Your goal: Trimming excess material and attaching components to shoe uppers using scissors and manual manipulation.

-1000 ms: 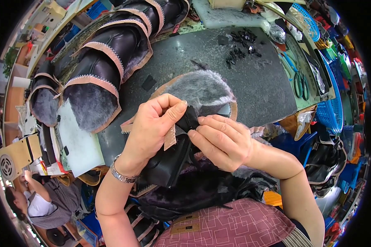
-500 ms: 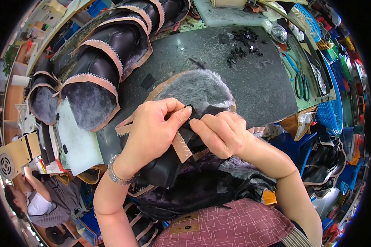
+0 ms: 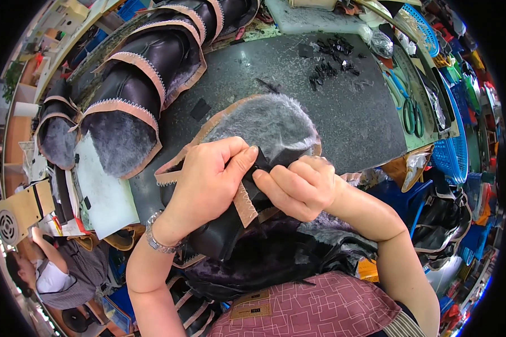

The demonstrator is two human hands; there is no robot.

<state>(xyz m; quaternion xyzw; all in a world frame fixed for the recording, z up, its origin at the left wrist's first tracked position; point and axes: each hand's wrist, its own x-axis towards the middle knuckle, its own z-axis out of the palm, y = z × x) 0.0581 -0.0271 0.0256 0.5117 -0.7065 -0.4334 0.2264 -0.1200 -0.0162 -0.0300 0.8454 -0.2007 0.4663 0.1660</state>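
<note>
A black leather shoe upper lined with grey fleece [image 3: 264, 121] lies on the dark mat in front of me, its tan edge zigzag-stitched in white. My left hand [image 3: 211, 177] is closed, thumb and forefinger pinching a black part of this upper near its opening. A stitched tan strip [image 3: 244, 206] sticks out below those fingers. Beside it, my right hand [image 3: 298, 188] is closed too, its fingertips almost meeting the left ones at the black part. Whatever the right fingers pinch is hidden by them.
More fleece-lined shoe uppers [image 3: 123, 129] are stacked in a row at the far left. Small black pieces [image 3: 334, 53] lie scattered on the mat [image 3: 354, 123]. Scissors [image 3: 413, 117] rest at the right near a blue basket [image 3: 452, 151]. Another person [image 3: 67, 269] sits at lower left.
My right fingertips have shifted slightly left and down, beside the left thumb. The stitched tan edge by my left hand now shows more. Both hands stay closed.
</note>
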